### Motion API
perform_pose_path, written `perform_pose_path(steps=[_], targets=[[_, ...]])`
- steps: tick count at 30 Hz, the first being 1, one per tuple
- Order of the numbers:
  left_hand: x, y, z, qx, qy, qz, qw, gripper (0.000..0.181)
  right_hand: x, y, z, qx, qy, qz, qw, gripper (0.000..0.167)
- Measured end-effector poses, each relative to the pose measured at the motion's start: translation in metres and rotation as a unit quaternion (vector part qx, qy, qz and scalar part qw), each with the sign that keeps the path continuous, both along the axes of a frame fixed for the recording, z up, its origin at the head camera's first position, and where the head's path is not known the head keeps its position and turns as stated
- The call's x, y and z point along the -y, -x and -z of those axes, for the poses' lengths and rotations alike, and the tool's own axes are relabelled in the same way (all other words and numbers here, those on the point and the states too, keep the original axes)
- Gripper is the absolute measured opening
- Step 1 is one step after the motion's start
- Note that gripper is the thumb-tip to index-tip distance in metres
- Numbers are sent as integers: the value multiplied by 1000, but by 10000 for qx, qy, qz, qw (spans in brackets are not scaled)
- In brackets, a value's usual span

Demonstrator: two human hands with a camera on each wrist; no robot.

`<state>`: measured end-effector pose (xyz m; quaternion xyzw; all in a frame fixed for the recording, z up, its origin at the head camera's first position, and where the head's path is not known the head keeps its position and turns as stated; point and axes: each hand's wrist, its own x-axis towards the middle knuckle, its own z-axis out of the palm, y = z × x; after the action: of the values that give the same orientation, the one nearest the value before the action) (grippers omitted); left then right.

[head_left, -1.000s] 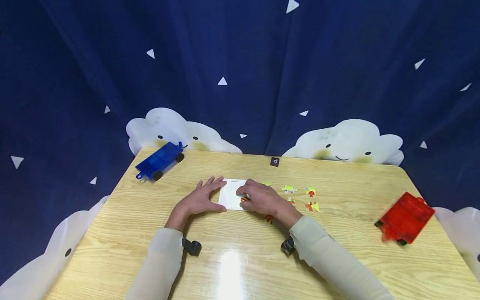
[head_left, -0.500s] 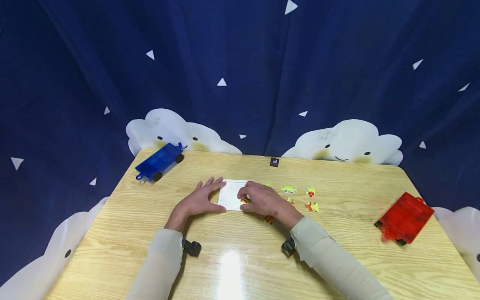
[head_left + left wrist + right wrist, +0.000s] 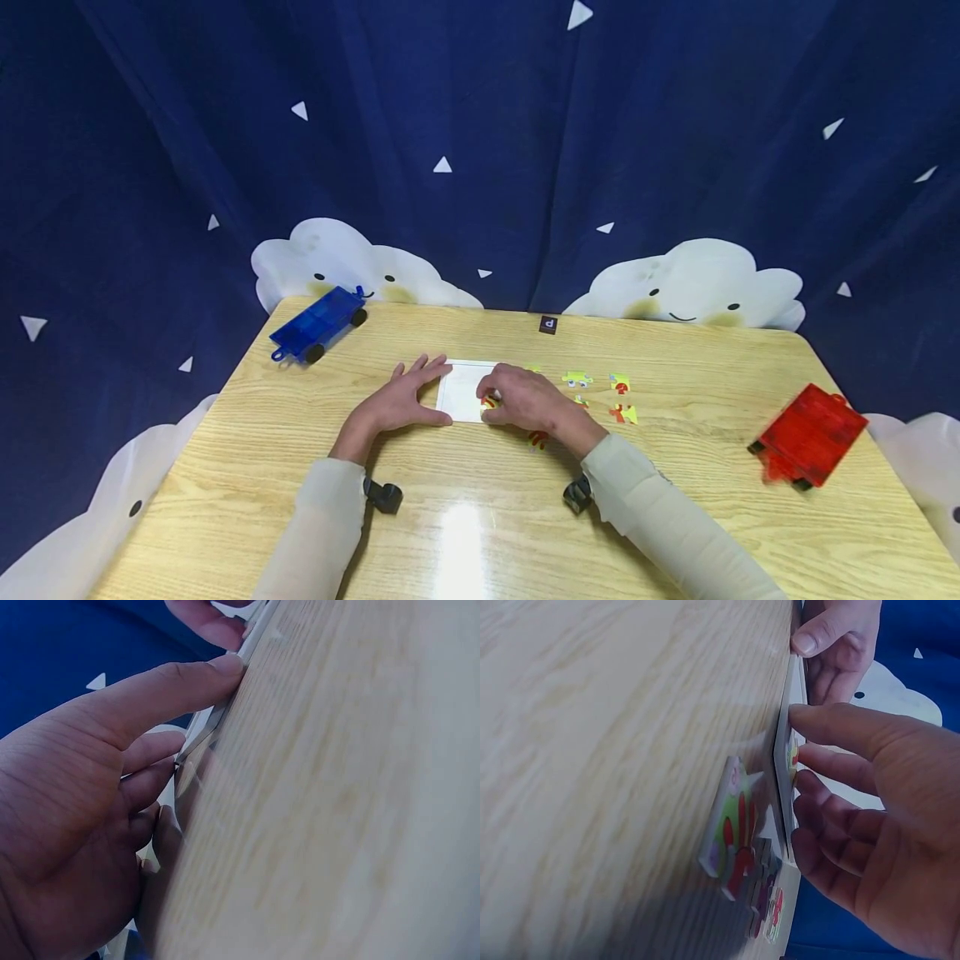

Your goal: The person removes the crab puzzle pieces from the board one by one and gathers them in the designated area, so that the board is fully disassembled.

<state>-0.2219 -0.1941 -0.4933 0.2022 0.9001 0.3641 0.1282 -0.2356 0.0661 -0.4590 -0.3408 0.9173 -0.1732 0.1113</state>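
A white puzzle board (image 3: 460,392) lies flat at the middle of the table. My left hand (image 3: 401,402) steadies its left end, thumb at the near corner and fairly straight fingers reaching the far corner. Over the right end is my right hand (image 3: 525,402), fingers bent, with a small yellow-and-red puzzle piece (image 3: 489,403) between thumb and fingertips. In the right wrist view the thumb rests at the board's near edge and a finger touches the piece (image 3: 793,754). My fingers partly cover the piece in the head view.
Several loose puzzle pieces (image 3: 622,413) lie right of the board, some partly behind my right hand. A blue toy wagon (image 3: 318,323) stands at the back left, a red one (image 3: 813,435) at the right. A dark tile (image 3: 548,324) lies by the back edge.
My right hand has shifted very slightly rightward, and more of the puzzle piece's red-and-yellow face shows. The left hand has stayed at the board's left end.
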Motion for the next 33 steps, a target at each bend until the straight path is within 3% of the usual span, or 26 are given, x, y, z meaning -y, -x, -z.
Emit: perform_pose_path(steps=[16, 22, 27, 33], targets=[[-1, -1, -1, -16, 107, -35, 9999, 91, -3, -3, -3, -42, 144, 8, 9999, 21], [-2, -1, -1, -1, 80, -56, 10000, 92, -6, -1, -6, -89, 474, -209, 9986, 12], [-3, -1, -1, 30, 147, -92, 9998, 92, -6, 3, -9, 57, 818, 57, 9966, 17], [-3, 0, 0, 8, 130, -87, 9999, 93, -10, 3, -10, -28, 1099, 108, 9939, 9]])
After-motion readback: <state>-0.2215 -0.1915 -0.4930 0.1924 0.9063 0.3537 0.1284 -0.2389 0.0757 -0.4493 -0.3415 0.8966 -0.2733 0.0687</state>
